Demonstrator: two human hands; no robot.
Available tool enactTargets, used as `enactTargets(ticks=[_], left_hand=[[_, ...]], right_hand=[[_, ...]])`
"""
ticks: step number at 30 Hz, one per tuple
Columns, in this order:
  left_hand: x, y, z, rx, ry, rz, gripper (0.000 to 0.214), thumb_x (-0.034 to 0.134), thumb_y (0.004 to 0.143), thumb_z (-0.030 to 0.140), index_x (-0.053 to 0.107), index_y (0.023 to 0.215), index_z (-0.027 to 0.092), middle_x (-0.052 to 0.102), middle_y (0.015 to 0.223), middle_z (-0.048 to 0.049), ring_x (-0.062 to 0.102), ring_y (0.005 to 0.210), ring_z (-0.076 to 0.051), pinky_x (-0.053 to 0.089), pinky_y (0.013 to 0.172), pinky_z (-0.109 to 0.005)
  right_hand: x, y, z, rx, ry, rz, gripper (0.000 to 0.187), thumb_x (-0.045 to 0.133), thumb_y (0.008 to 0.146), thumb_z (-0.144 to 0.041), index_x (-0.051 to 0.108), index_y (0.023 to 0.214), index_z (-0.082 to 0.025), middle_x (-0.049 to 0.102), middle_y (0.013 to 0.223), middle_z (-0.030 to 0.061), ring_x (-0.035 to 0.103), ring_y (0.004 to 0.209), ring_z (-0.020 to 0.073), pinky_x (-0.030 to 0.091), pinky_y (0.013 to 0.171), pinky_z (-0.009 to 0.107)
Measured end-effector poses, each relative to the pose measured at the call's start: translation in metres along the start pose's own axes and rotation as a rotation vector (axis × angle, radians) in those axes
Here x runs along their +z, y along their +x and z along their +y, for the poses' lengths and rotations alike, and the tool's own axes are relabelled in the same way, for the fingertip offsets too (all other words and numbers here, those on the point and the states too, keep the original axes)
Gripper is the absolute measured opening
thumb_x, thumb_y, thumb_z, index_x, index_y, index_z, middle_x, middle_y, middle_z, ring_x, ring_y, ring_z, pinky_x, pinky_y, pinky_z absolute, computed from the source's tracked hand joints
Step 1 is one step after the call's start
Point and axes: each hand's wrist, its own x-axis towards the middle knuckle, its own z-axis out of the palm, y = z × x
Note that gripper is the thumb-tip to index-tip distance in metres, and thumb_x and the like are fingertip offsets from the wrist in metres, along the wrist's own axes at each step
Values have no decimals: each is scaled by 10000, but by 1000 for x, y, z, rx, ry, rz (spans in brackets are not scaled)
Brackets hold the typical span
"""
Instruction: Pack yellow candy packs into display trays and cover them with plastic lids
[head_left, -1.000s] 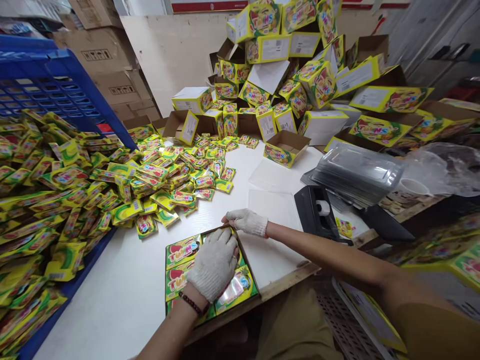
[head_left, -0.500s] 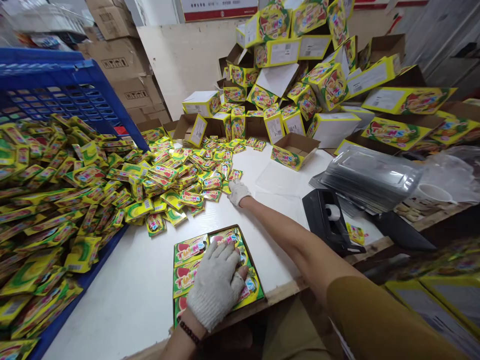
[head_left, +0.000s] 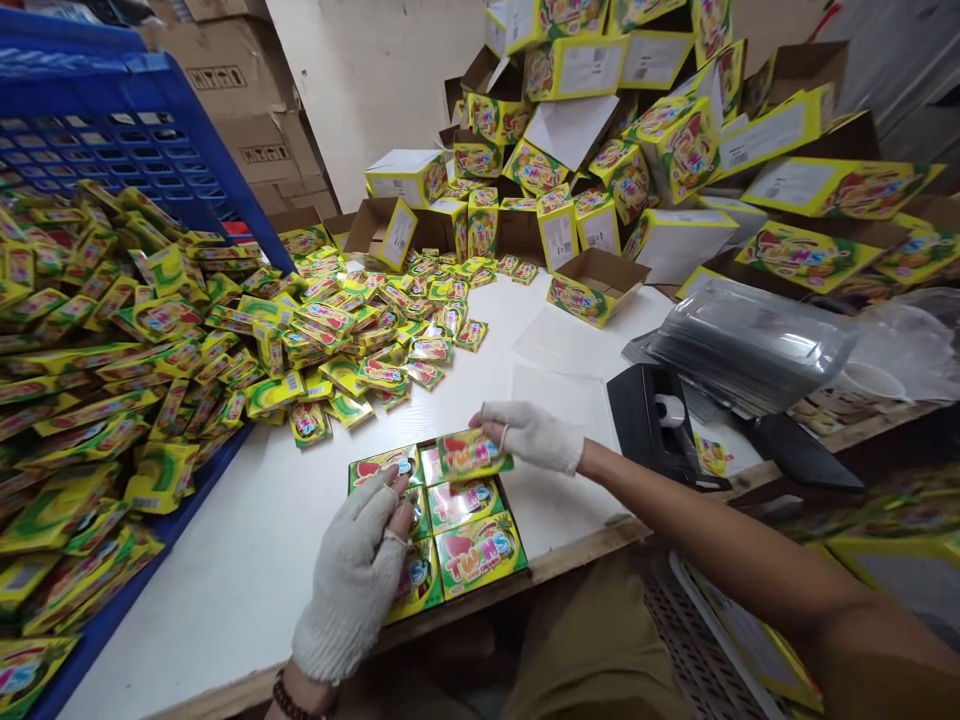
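A shallow brown tray (head_left: 517, 535) lies at the near edge of the white table (head_left: 255, 560), filled with yellow-green snack packets (head_left: 480, 548) in rows. My right hand (head_left: 534, 434), in a white knit glove, pinches one packet (head_left: 471, 453) and holds it over the tray's far right corner. My gloved left hand (head_left: 358, 570) rests flat on the packets in the tray's left half, fingers spread.
A big heap of the same packets (head_left: 330, 330) spreads across the table and into a blue crate (head_left: 112, 140) on the left. Yellow cartons (head_left: 600, 150) pile up at the back. A black tape dispenser (head_left: 652, 425) and stacked clear lids (head_left: 742, 345) sit to the right.
My right hand reached out to the loose packets, then came back with one packet to the tray. My left hand slid from the tray's middle to its left side.
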Motion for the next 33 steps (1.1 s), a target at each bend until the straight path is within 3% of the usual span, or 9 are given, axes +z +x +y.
enactTargets(ticks=[5, 9, 13, 16, 19, 22, 26, 29, 33], left_hand=[[8, 8, 6, 41, -20, 2, 282, 471, 947, 301, 665, 1124, 199, 686, 1188, -77, 633, 1118, -209, 558, 949, -378], [15, 3, 11, 110, 26, -111, 287, 471, 935, 242, 629, 1170, 196, 663, 1227, -82, 586, 1170, -231, 498, 1026, -460], [15, 4, 18, 194, 105, -249, 211, 483, 917, 221, 670, 1014, 224, 682, 1183, -49, 555, 1195, -267, 372, 1112, -561], [13, 26, 12, 145, 64, -270, 215, 473, 926, 262, 666, 843, 218, 667, 1159, -60, 571, 1156, -239, 445, 1054, -462], [15, 69, -12, 43, 177, -200, 211, 446, 906, 203, 656, 886, 198, 622, 1206, -93, 556, 1177, -227, 490, 971, -361], [20, 120, -46, -82, 526, -275, 240, 472, 858, 163, 642, 1027, 179, 583, 1234, -134, 568, 1116, -263, 487, 916, -377], [25, 169, -79, -101, 646, -336, 394, 485, 818, 105, 599, 1193, 147, 560, 1254, -208, 581, 1070, -312, 470, 862, -423], [28, 183, -89, -88, 656, -394, 345, 460, 819, 74, 640, 1103, 150, 634, 1107, -187, 620, 970, -286, 471, 801, -394], [27, 174, -79, -56, 641, -419, 265, 455, 881, 164, 638, 1071, 172, 657, 1024, -133, 632, 933, -254, 477, 783, -350]], right_hand=[[36, -13, -5, -193, -405, 117, 159, 564, 894, -246, 681, 806, -185, 648, 764, 30, 542, 793, 177, 379, 764, 310], [39, -13, 7, -386, -480, 70, 124, 599, 911, -267, 695, 868, -200, 662, 847, 16, 538, 809, 159, 335, 822, 332], [40, -20, 1, -406, -603, 41, 186, 564, 927, -303, 653, 813, -186, 638, 850, 26, 516, 837, 179, 313, 843, 367], [44, -25, -9, -350, -694, 41, 169, 578, 898, -328, 617, 814, -187, 629, 906, 42, 497, 916, 220, 300, 849, 401], [47, -24, -13, -320, -743, -7, 130, 583, 878, -317, 602, 862, -189, 623, 956, 57, 488, 974, 244, 305, 853, 412], [48, -21, -14, -292, -727, -43, 119, 593, 864, -302, 589, 877, -184, 616, 976, 62, 488, 976, 245, 327, 854, 407], [52, -21, -12, -233, -628, -18, 65, 613, 833, -228, 568, 842, -181, 607, 955, 48, 491, 928, 218, 362, 864, 386], [53, -23, -7, -238, -531, 16, 62, 616, 824, -205, 561, 811, -179, 602, 920, 44, 503, 921, 216, 382, 869, 387], [47, -19, 0, -270, -239, 118, 115, 592, 840, -268, 591, 932, -200, 612, 936, 52, 545, 924, 220, 424, 858, 396]])
